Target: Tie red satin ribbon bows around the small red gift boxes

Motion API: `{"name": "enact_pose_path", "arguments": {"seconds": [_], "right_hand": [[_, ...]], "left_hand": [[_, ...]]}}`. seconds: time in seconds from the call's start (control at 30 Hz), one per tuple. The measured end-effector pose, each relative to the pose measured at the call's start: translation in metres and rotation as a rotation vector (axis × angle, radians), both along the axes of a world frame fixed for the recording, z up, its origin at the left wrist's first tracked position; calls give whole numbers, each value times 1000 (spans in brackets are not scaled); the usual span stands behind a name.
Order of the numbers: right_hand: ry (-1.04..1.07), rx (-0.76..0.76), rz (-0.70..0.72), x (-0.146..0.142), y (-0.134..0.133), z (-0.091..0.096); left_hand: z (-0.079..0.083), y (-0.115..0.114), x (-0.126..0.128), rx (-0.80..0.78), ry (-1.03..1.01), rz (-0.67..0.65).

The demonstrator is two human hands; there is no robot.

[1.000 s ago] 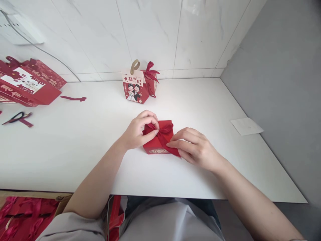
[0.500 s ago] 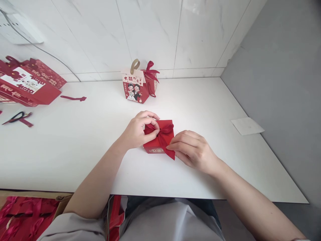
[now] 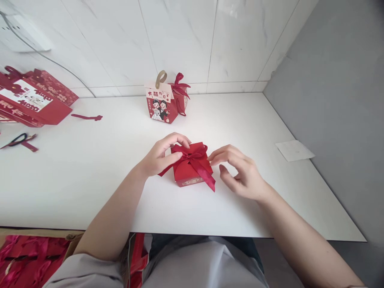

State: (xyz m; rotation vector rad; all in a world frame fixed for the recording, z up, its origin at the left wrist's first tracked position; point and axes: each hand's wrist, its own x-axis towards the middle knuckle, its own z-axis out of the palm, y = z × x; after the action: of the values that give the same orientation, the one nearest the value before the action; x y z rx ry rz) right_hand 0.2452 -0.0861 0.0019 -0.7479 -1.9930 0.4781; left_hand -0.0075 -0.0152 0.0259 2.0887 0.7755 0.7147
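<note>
A small red gift box (image 3: 187, 172) with a dark red ribbon bow (image 3: 196, 160) on top sits on the white table (image 3: 90, 172) in front of me. My left hand (image 3: 160, 156) rests on the box's left side, fingers curled over the bow's left loop. To the right of the box, my right hand (image 3: 240, 172) hovers with fingers apart and empty, its fingertips just off the bow. One ribbon tail hangs over the box's front right corner.
A finished red box with a cartoon couple (image 3: 160, 105) and a ribboned box (image 3: 181, 94) stand by the tiled wall. Flat red boxes (image 3: 33, 102) and ribbon pieces (image 3: 87, 117) lie at far left. A white paper (image 3: 294, 150) lies at right. A carton of red ribbons (image 3: 30, 260) sits below the table.
My right hand let go of the ribbon tail and opened, drawing slightly away to the right. The box turned a little and the bow now lies spread on top.
</note>
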Motion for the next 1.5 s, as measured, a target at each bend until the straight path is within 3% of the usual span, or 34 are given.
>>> {"name": "enact_pose_path", "arguments": {"seconds": [0.1, 0.17, 0.3, 0.43, 0.6, 0.77, 0.9, 1.17, 1.5], "right_hand": [[7, -10, -194, 1, 0, -1], [-38, -11, -269, -2, 0, -1], [-184, -14, -254, -10, -4, -1], [-265, -30, -261, -20, -8, -2], [-240, -4, -351, -21, -8, -4], [-285, -18, -422, -21, -7, -6], [-322, -52, -422, -22, -6, -7], [-353, -155, -446, -22, -2, -12], [-291, -120, -574, -20, -2, -14]], "left_hand": [[0, 6, -10, 6, -26, -6], [1, 9, -14, 107, -56, 25], [1, 10, -16, 404, -179, 34], [-3, 11, -12, 676, -151, 55], [-11, 14, -7, 872, -104, 107], [-17, 15, -8, 1042, 93, 266], [-15, 7, -2, 938, 158, 349], [-16, -16, 24, 527, 172, 295], [-18, -18, 25, 436, 144, 260]]}}
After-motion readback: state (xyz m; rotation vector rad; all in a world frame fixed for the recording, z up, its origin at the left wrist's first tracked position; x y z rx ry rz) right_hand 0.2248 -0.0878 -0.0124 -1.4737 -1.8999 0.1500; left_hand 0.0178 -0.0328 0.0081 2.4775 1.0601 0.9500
